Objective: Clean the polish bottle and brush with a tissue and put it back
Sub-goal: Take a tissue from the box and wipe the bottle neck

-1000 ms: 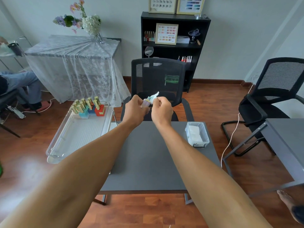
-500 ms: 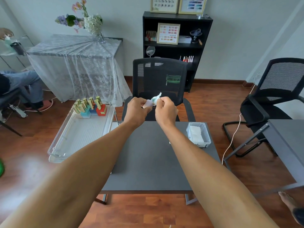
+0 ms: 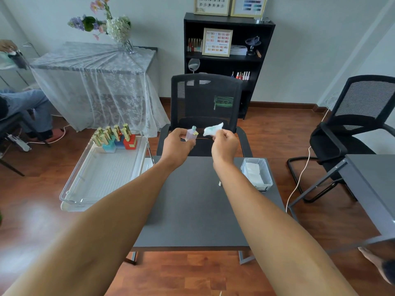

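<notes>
My left hand (image 3: 178, 144) grips a small pale pink polish bottle (image 3: 191, 134) with a teal open neck, held upright above the far edge of the dark table (image 3: 192, 210). To its right my right hand (image 3: 224, 144) pinches a crumpled white tissue (image 3: 212, 130) stained light green. Bottle and tissue are a short gap apart. No cap or brush is clearly visible. Several gold-capped polish bottles (image 3: 115, 135) stand at the far end of a clear tray (image 3: 102, 174) on the left.
A clear box of white tissues (image 3: 256, 174) sits on the table's right side. A black mesh chair (image 3: 205, 107) faces me beyond the table. Another black chair (image 3: 359, 124) and a grey desk (image 3: 372, 184) stand to the right. A seated person (image 3: 23, 107) is at far left.
My hands were together, with the tissue pressed on the bottle's neck. They have drawn apart, the tissue moving right, and the bottle's neck is uncovered.
</notes>
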Demonstrator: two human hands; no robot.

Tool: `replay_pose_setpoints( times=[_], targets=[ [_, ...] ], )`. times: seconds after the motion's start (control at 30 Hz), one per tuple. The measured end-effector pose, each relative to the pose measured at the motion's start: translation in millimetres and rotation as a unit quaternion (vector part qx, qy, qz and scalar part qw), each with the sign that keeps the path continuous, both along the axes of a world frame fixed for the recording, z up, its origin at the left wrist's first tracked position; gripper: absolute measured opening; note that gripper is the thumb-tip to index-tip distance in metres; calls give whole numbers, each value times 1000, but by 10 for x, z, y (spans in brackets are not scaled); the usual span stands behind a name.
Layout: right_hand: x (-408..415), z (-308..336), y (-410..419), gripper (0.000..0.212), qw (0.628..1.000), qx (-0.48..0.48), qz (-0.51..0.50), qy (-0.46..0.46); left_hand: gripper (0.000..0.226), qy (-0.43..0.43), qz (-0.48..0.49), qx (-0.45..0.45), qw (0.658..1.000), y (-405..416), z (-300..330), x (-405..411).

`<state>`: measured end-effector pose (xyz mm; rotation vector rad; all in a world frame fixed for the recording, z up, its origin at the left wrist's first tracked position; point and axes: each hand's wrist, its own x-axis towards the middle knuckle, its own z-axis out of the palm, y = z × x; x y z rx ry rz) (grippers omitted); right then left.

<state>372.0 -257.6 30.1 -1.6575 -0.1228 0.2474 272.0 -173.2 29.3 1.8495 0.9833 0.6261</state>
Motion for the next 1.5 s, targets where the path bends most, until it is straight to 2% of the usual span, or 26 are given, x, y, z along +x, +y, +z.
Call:
replay_pose_setpoints(
  times=[0.33,0.67,0.87,1.0,1.13,1.37,1.5],
  targets=[
    [-18,-50,69,21,999,24,43,-3,34,-19,-24,-46,998,-13,15,-64],
    [-104,-95,82,20,998,41,47,12,31,-19,-10,-39,999,-1,-36,-175],
    [-271,-54,78,19,996,28,42,-73,26,-1,20,-25,999,10,-69,-214],
    [-387,-40,114,19,992,20,64,-107,32,-10,7,-25,1000,15,-72,-209],
    [-441,-49,110,18,986,3,75,-147,29,-15,4,-27,1000,19,-58,-216],
    [-392,-65,30,22,943,-96,108,-300,23,-7,-6,-4,1000,-20,-44,-199],
    [-373,-45,11,20,953,-84,102,-272,19,-11,0,-4,1000,-38,-60,-196]
  ],
)
